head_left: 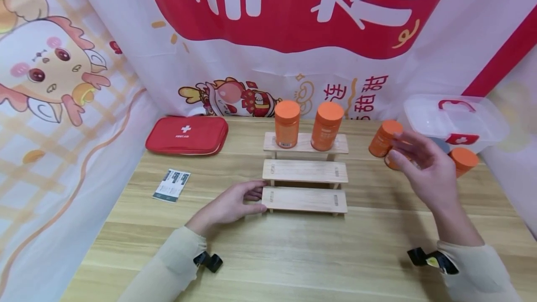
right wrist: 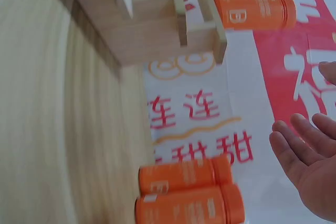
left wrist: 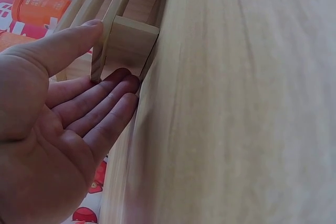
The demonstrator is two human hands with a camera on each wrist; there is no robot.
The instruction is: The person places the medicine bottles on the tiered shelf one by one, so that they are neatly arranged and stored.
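Pinched at its front-left corner by the left hand (head_left: 233, 202), the stepped wooden stand (head_left: 305, 171) is presumably steadied, nothing being held by the half-spread right hand (head_left: 431, 175).

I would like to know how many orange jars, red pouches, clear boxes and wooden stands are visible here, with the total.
Orange jars: 5 (some partly behind the right hand)
Red pouch: 1
Clear box: 1
Wooden stand: 1
Total: 8

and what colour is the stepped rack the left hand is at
The stepped rack is pale beige; the head view shows it best.
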